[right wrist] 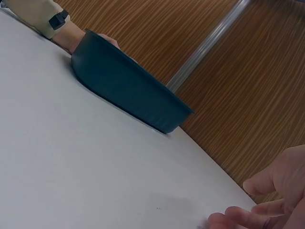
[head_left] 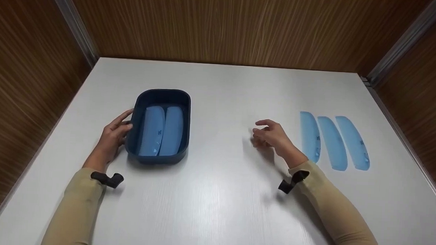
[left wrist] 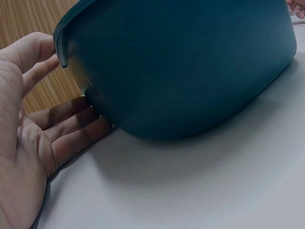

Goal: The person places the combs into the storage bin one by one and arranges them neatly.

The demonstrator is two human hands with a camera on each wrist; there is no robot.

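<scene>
A dark blue tub (head_left: 164,92) stands on the white table (head_left: 218,196), left of centre, with two light blue combs (head_left: 153,129) lying side by side in it. My left hand (head_left: 114,134) rests against the tub's left wall. Its fingers (left wrist: 71,138) lie straight along the tub's base (left wrist: 190,62), and the thumb is near the rim. My right hand (head_left: 270,136) hovers just above the table's middle right with loosely curled fingers (right wrist: 276,191) that hold nothing. To its right lie three more light blue combs (head_left: 333,142) in a row. The right wrist view shows the tub (right wrist: 128,90) from afar.
Wood-panelled walls (head_left: 222,23) close in the table at the back and on both sides. Bare white tabletop stretches between the tub and the row of combs, and along the near edge.
</scene>
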